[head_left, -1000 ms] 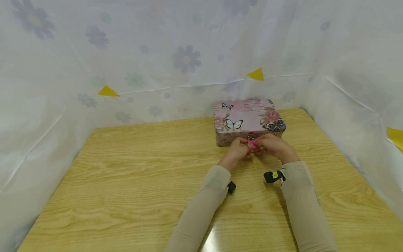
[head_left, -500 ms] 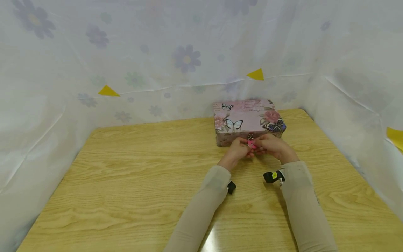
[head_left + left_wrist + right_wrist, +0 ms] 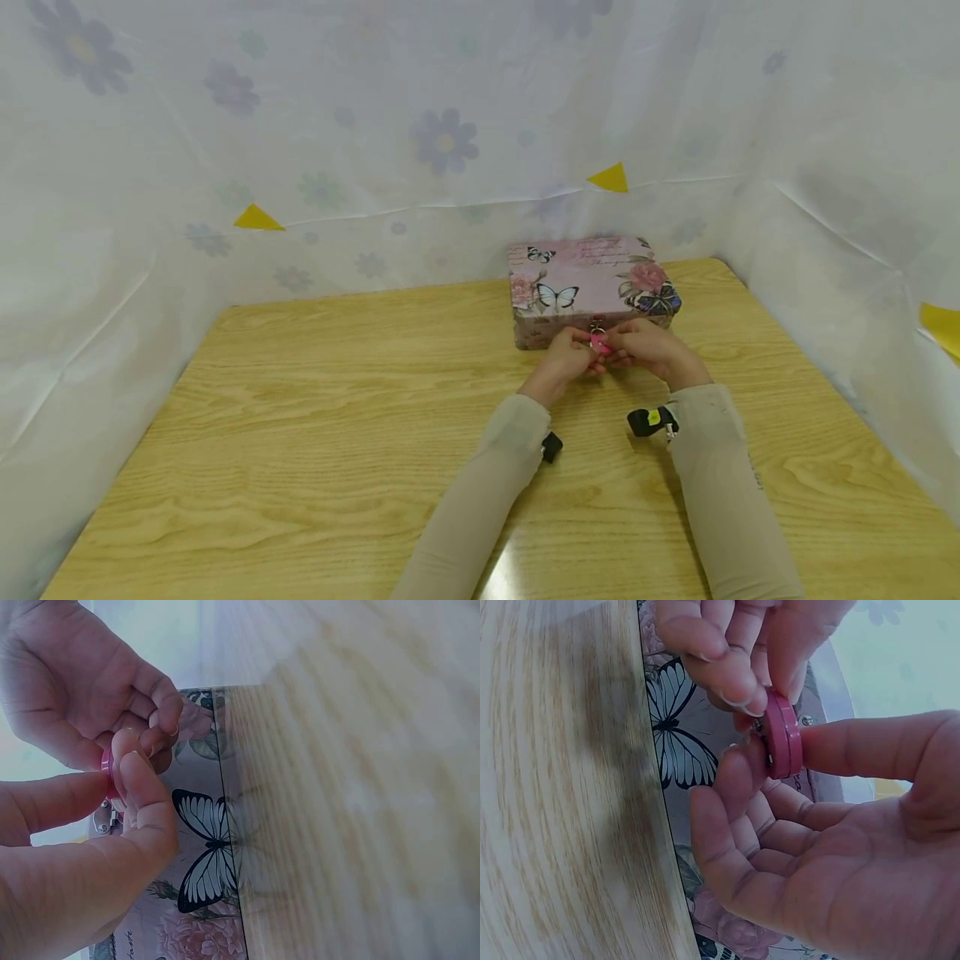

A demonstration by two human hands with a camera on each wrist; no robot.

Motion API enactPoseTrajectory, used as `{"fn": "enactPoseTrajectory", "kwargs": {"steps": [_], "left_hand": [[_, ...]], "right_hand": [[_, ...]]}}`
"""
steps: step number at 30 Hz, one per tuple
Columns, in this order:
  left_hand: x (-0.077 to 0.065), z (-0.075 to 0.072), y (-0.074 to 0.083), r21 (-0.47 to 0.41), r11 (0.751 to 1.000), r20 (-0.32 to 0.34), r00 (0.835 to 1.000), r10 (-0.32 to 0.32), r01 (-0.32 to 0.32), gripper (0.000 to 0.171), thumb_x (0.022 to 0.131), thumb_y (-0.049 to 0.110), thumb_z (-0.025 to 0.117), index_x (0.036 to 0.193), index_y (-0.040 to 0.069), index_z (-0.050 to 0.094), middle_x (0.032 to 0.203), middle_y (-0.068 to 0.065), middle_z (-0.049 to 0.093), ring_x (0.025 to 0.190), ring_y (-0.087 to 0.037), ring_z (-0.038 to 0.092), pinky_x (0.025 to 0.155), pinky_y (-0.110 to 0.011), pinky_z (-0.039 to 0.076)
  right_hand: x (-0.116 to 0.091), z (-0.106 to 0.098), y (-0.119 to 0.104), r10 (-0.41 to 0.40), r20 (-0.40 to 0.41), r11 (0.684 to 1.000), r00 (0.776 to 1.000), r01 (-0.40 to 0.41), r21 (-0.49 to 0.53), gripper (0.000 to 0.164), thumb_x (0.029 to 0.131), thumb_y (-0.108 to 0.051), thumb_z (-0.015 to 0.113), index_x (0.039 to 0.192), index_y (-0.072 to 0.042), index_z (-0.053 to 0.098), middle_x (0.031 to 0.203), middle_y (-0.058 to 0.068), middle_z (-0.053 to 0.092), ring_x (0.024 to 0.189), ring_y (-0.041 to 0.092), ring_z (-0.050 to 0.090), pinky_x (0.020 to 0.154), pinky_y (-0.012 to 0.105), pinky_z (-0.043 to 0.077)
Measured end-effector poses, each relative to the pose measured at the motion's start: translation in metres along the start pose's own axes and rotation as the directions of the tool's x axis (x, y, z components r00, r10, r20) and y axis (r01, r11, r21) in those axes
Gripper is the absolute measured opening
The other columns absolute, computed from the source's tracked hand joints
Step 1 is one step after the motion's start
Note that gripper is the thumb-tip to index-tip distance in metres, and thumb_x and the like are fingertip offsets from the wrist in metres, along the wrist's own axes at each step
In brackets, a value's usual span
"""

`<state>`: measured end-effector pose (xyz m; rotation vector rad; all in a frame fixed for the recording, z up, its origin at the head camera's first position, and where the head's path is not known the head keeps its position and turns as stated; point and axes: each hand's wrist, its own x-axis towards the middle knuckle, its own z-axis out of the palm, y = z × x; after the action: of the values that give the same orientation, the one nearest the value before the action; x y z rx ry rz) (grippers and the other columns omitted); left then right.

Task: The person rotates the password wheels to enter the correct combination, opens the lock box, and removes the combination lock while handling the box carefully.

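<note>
A pink padlock [image 3: 599,342] hangs by its metal shackle from the clasp [image 3: 597,322] on the front of a pink box patterned with butterflies and roses [image 3: 592,279]. From the left, my left hand [image 3: 567,357] pinches the padlock between thumb and fingers. My right hand [image 3: 651,346] pinches it from the other side, thumb against one face and fingertips on the opposite one. Small metal parts show on the padlock's body [image 3: 784,739] in the right wrist view. Seen from the left wrist, fingers hide most of it. The box's lid is down.
The box stands near the back right of a wooden table [image 3: 337,417], close to the white flowered curtain [image 3: 375,125]. Yellow triangles [image 3: 258,217] mark the curtain. Black straps [image 3: 652,421] hang at both wrists.
</note>
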<state>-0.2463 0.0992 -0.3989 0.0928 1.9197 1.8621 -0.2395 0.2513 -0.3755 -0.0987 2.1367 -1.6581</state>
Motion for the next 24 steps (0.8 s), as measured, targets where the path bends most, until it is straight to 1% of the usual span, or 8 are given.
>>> {"fn": "enactPoseTrajectory", "kwargs": {"steps": [6, 12, 16, 21, 24], "left_hand": [[-0.0003, 0.0002, -0.0003, 0.006, 1.000, -0.005, 1.000, -0.002, 0.002, 0.021, 0.096, -0.002, 0.052, 0.118, -0.002, 0.049, 0.079, -0.010, 0.060, 0.071, -0.023, 0.065, 0.079, -0.037, 0.056], [-0.0006, 0.0002, 0.0004, 0.002, 1.000, -0.004, 1.000, -0.008, 0.008, 0.021, 0.097, -0.002, 0.052, 0.118, -0.002, 0.049, 0.080, -0.010, 0.060, 0.071, -0.023, 0.064, 0.081, -0.038, 0.055], [-0.0006, 0.0002, 0.0006, 0.002, 1.000, -0.004, 1.000, -0.006, 0.006, 0.021, 0.097, -0.002, 0.052, 0.118, -0.002, 0.049, 0.080, -0.010, 0.060, 0.072, -0.022, 0.064, 0.081, -0.039, 0.055], [0.0000, 0.0006, -0.0001, 0.000, 1.000, -0.007, 1.000, 0.004, -0.004, 0.021, 0.096, -0.003, 0.051, 0.117, -0.002, 0.049, 0.081, -0.010, 0.061, 0.068, -0.019, 0.062, 0.082, -0.040, 0.055], [0.0002, 0.0006, -0.0003, -0.005, 1.000, -0.012, 1.000, 0.005, -0.005, 0.020, 0.096, -0.004, 0.051, 0.116, -0.001, 0.049, 0.080, -0.010, 0.060, 0.066, -0.018, 0.060, 0.082, -0.039, 0.055]], "right_hand": [[-0.0003, 0.0014, 0.0004, -0.005, -0.009, 1.000, 1.000, 0.005, -0.018, 0.034, 0.101, -0.004, 0.036, 0.119, 0.025, 0.041, 0.081, -0.003, 0.061, 0.074, 0.005, 0.061, 0.074, 0.024, 0.054], [0.0008, 0.0005, 0.0026, -0.001, -0.013, 1.000, 1.000, 0.000, -0.014, 0.033, 0.100, -0.004, 0.037, 0.117, 0.023, 0.043, 0.080, -0.003, 0.061, 0.073, 0.005, 0.060, 0.072, 0.024, 0.054], [0.0007, -0.0011, 0.0034, 0.004, -0.009, 1.000, 1.000, -0.004, 0.002, 0.031, 0.100, -0.004, 0.037, 0.115, 0.022, 0.045, 0.080, -0.004, 0.062, 0.074, 0.006, 0.061, 0.074, 0.025, 0.054], [0.0023, -0.0041, 0.0050, 0.013, -0.016, 1.000, 1.000, -0.013, 0.021, 0.028, 0.100, -0.006, 0.039, 0.112, 0.018, 0.050, 0.080, -0.004, 0.063, 0.074, 0.006, 0.062, 0.077, 0.027, 0.054], [0.0039, -0.0056, 0.0065, 0.017, -0.017, 1.000, 1.000, -0.017, 0.024, 0.029, 0.101, -0.007, 0.040, 0.114, 0.018, 0.049, 0.081, -0.004, 0.063, 0.075, 0.006, 0.062, 0.078, 0.027, 0.054]]}}
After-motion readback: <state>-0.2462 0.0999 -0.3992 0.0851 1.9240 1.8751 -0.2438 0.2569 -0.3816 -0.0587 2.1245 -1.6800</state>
